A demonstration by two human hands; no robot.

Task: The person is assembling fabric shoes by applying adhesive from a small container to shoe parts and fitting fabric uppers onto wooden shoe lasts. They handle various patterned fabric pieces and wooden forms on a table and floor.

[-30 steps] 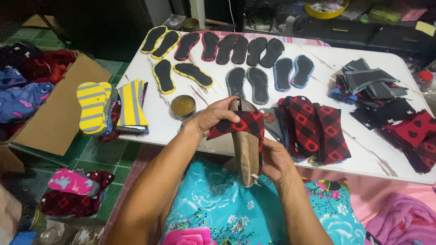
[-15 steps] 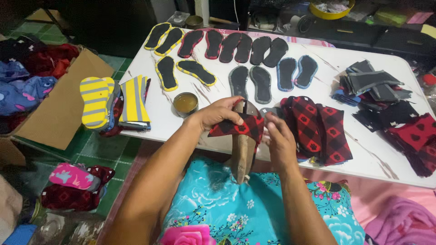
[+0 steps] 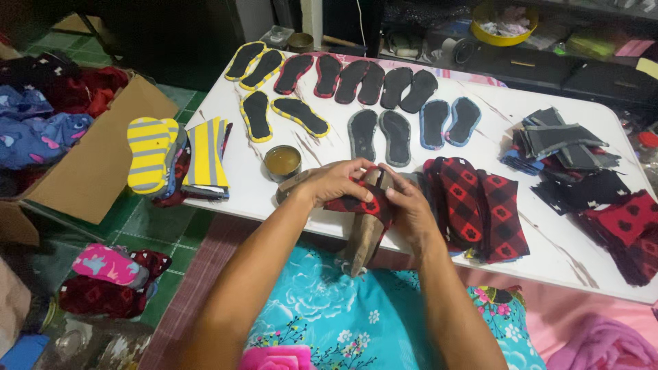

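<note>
A cardboard box (image 3: 89,164) of fabric stood at far left, beside yellow-striped soles (image 3: 147,154) stacked at the edge of a white table (image 3: 548,226). Near a small open tin (image 3: 282,162), the left hand (image 3: 336,183) curled its fingers (image 3: 360,192) over the top of a red-and-black checked upper (image 3: 356,204), pressing it against a brown wooden last (image 3: 363,240) that stood propped from the lap to the table edge. The right hand (image 3: 410,209) closed around the same piece from the other side, thumb on the cloth. Rows of dark soles (image 3: 377,133) lay beyond, with a pile of checked uppers (image 3: 480,205) just to the right. With the last resting only on the lap, it seemed an uneven pull could twist it and set the cloth crooked; the tin, close to the left wrist, risked a knock.
</note>
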